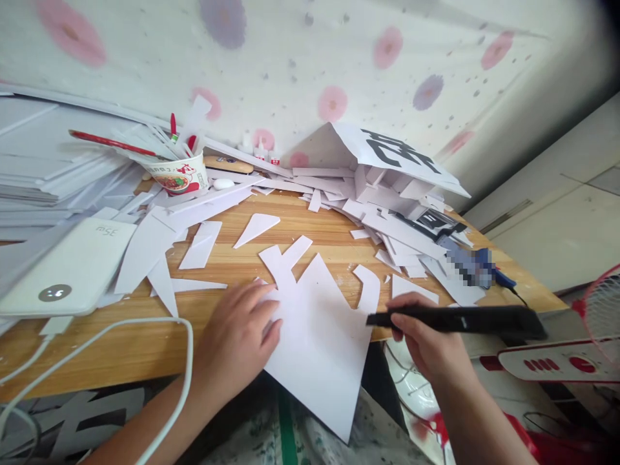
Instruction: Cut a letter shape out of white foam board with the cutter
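While the left hand (239,336) lies flat, fingers spread, on the white sheet (320,329) overhanging the bench's (135,349) front edge, the right hand (426,342) grips a black cutter (460,320) beside it.

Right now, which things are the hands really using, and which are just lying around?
In use:
- large white cut sheet, pressed flat by the left hand
- black tool, held in the right hand

Just lying about:
- paper scraps
- noodle cup full of strips
- white power bank
- white cable
- fan
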`<state>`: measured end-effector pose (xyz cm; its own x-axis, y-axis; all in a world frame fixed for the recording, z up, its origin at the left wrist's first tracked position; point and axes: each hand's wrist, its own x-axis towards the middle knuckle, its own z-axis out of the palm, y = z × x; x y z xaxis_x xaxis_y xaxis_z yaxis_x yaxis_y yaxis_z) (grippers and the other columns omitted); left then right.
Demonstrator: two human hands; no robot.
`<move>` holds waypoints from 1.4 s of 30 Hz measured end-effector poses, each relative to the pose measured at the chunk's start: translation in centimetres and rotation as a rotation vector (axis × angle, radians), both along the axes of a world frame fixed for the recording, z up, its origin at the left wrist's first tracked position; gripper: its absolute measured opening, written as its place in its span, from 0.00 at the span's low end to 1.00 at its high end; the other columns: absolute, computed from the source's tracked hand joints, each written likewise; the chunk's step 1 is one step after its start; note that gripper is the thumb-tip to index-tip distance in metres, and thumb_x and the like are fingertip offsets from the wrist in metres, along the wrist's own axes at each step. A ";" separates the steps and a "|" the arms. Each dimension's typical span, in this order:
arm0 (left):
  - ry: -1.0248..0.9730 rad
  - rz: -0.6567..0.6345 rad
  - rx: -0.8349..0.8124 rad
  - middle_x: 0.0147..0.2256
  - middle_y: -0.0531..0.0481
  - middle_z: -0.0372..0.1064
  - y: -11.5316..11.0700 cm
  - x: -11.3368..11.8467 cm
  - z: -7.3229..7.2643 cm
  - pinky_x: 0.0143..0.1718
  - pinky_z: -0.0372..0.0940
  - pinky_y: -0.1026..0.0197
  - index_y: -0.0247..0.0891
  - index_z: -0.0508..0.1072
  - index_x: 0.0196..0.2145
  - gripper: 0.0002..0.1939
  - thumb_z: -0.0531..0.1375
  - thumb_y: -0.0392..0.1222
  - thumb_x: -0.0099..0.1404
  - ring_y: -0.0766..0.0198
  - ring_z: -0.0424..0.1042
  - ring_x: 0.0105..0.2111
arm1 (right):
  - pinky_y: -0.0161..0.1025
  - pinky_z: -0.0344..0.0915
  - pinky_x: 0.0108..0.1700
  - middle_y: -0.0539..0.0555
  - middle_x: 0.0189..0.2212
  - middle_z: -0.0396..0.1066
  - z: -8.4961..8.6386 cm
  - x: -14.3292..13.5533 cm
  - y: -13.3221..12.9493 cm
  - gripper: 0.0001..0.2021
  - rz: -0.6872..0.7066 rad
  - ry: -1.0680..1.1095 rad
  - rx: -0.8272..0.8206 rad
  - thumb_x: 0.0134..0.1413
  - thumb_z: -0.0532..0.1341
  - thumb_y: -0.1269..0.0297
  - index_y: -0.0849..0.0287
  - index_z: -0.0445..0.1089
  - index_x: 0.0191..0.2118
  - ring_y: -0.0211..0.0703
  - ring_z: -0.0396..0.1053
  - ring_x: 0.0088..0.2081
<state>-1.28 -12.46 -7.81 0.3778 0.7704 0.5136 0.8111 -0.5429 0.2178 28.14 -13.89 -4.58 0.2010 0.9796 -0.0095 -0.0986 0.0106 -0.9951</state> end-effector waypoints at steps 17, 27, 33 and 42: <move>-0.029 -0.066 -0.018 0.45 0.43 0.71 -2.2 -2.2 -0.1 0.46 0.65 0.50 0.38 0.73 0.37 0.08 0.55 0.41 0.67 0.53 0.69 0.46 | 0.34 0.62 0.24 0.47 0.23 0.70 0.8 -3.2 7.5 0.05 -0.024 -0.039 0.239 0.41 0.67 0.67 0.58 0.73 0.29 0.35 0.66 0.22; 0.074 -0.155 -0.144 0.56 0.43 0.68 -0.6 0.7 0.2 0.59 0.60 0.41 0.36 0.72 0.51 0.18 0.60 0.41 0.64 0.48 0.62 0.59 | 0.40 0.69 0.42 0.50 0.34 0.75 -1.5 -8.0 8.4 0.06 0.479 -0.456 0.294 0.51 0.64 0.66 0.55 0.72 0.37 0.41 0.72 0.37; 0.066 -0.169 -0.123 0.56 0.43 0.68 -0.5 0.5 0.0 0.57 0.63 0.41 0.35 0.72 0.50 0.17 0.58 0.40 0.65 0.48 0.64 0.58 | 0.40 0.69 0.41 0.50 0.34 0.74 -2.6 -7.1 9.0 0.06 0.501 -0.368 0.210 0.52 0.65 0.63 0.53 0.73 0.38 0.41 0.72 0.36; 0.058 -0.152 -0.067 0.55 0.45 0.69 -0.3 0.5 -0.2 0.55 0.65 0.43 0.36 0.74 0.49 0.17 0.54 0.44 0.67 0.49 0.67 0.56 | 0.38 0.68 0.39 0.49 0.33 0.74 -2.2 -7.4 8.8 0.05 0.474 -0.426 0.188 0.53 0.65 0.64 0.54 0.73 0.37 0.40 0.71 0.34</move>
